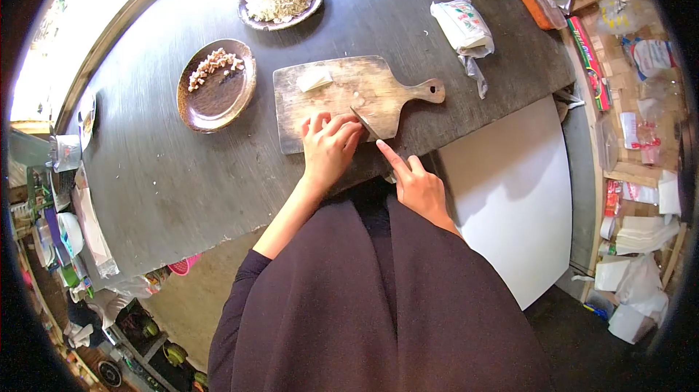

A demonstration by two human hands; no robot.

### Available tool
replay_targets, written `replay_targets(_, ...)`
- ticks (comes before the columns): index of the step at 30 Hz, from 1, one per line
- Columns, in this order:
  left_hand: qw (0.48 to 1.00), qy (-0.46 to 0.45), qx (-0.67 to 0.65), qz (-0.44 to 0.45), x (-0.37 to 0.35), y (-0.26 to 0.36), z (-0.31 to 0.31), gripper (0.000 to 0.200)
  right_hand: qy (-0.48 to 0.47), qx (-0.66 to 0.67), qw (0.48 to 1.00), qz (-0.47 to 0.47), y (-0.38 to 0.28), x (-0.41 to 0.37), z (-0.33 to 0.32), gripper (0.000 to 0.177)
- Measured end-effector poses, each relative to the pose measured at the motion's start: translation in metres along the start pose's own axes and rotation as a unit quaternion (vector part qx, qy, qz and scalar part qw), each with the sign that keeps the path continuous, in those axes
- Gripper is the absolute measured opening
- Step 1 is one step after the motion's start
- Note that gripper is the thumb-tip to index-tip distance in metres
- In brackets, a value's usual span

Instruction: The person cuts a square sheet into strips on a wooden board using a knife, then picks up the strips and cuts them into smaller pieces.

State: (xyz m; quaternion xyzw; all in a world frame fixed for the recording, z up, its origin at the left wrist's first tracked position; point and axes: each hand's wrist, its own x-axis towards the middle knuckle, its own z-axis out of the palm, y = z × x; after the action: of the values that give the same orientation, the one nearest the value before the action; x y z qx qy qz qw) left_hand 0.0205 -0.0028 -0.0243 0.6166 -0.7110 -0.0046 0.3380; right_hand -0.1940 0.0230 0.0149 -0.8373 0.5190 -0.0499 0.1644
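Note:
A wooden cutting board with a handle lies near the table's front edge. My right hand is closed round the handle of a knife, its index finger stretched along the back of the blade. The blade lies over the board's front part, beside the fingertips of my left hand. Those fingers are bent and pressed down on the board; whatever is under them is hidden. A pale, flat piece of food rests at the back of the board, with small pale bits near the middle.
Left of the board is a brown plate with small chopped pieces. Behind it stands a plate of pale shreds. A white plastic packet lies at the back right, near an orange container. A white panel is at the right.

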Motion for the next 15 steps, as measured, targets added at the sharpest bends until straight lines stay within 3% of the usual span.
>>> replay_targets(15, 1.0, 0.003, 0.008, -0.003, 0.002, 0.006, -0.003, 0.017, -0.017, 0.056, 0.998, 0.011, 0.007, 0.003, -0.014, 0.071)
